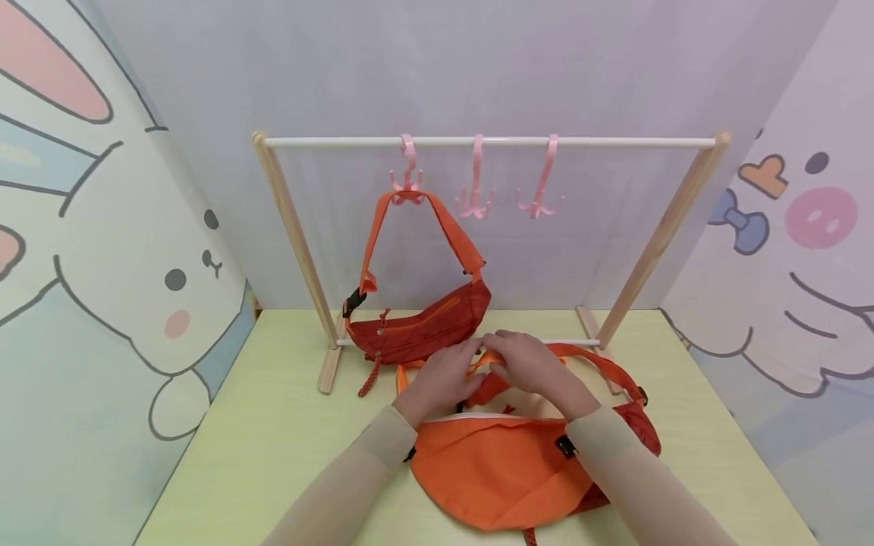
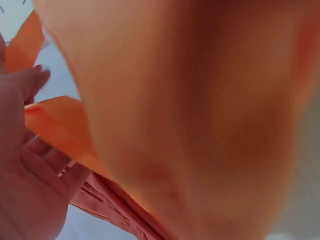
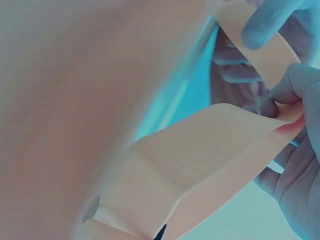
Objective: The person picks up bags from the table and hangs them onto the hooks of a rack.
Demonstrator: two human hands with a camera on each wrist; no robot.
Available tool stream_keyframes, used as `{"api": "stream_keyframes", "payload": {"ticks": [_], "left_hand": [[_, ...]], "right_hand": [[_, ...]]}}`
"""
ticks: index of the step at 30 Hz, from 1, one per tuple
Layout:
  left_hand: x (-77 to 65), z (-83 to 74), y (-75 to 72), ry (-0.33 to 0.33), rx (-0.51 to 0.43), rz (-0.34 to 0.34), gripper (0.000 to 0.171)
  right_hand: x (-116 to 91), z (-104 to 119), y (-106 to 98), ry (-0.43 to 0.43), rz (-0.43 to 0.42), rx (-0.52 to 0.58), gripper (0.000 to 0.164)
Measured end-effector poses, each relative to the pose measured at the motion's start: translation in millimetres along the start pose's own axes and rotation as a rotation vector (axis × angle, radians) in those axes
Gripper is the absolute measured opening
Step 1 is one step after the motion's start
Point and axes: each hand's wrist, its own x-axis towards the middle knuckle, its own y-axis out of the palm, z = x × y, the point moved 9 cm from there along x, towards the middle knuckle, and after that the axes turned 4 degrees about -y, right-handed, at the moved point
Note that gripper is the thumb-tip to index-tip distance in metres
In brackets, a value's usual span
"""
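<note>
An orange waist bag (image 1: 501,466) lies on the table, its zipped edge facing away from me. My left hand (image 1: 447,379) holds the bag's orange strap (image 2: 65,120) between thumb and fingers. Close beside it, my right hand (image 1: 529,368) pinches the same strap (image 3: 200,145) between thumb and fingers, lifting it above the bag. Behind the hands, a dark red waist bag (image 1: 423,326) hangs by its orange strap from a pink hook (image 1: 407,178). The orange bag's body fills much of the left wrist view, blurred.
A rack with a white rod (image 1: 307,142) and wooden legs stands at the back of the table (image 1: 225,455). Two more pink hooks (image 1: 476,189) hang on the rod. Another dark red bag (image 1: 642,426) lies partly under the orange one. Cartoon-printed walls (image 1: 123,265) enclose the sides.
</note>
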Motion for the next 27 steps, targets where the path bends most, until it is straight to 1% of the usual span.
{"api": "stream_keyframes", "payload": {"ticks": [3, 6, 8, 11, 16, 18, 20, 24, 27], "left_hand": [[0.5, 2.7, -4.9, -0.053, -0.043, -0.009, 0.054], [-0.3, 5.3, -12.3, -0.095, -0.088, -0.017, 0.043], [-0.6, 5.4, -18.2, -0.096, -0.119, -0.030, 0.036], [-0.6, 4.8, -26.8, -0.077, -0.175, -0.053, 0.028], [0.0, 3.6, -43.0, -0.069, -0.367, -0.060, 0.022], [0.0, 1.7, -53.0, -0.071, -0.406, -0.071, 0.020], [0.0, -0.4, -65.1, -0.069, -0.406, -0.103, 0.019], [-1.2, -2.2, -90.3, -0.076, -0.397, -0.169, 0.016], [-3.1, -2.8, -107.4, -0.090, -0.382, -0.196, 0.017]], "right_hand": [[1.3, 9.3, -15.8, -0.016, -0.042, 0.039, 0.023], [2.1, 16.2, -31.4, -0.029, -0.082, 0.085, 0.030], [2.5, 19.5, -41.2, -0.042, -0.113, 0.125, 0.033], [3.0, 23.7, -55.0, -0.064, -0.153, 0.205, 0.036], [5.3, 26.2, -75.1, -0.068, -0.197, 0.350, 0.034], [6.0, 25.9, -81.7, -0.057, -0.211, 0.398, 0.031], [6.6, 24.9, -86.4, -0.048, -0.220, 0.435, 0.028], [7.7, 21.3, -92.5, -0.034, -0.231, 0.467, 0.026], [7.7, 18.1, -96.5, -0.026, -0.237, 0.475, 0.027]]}}
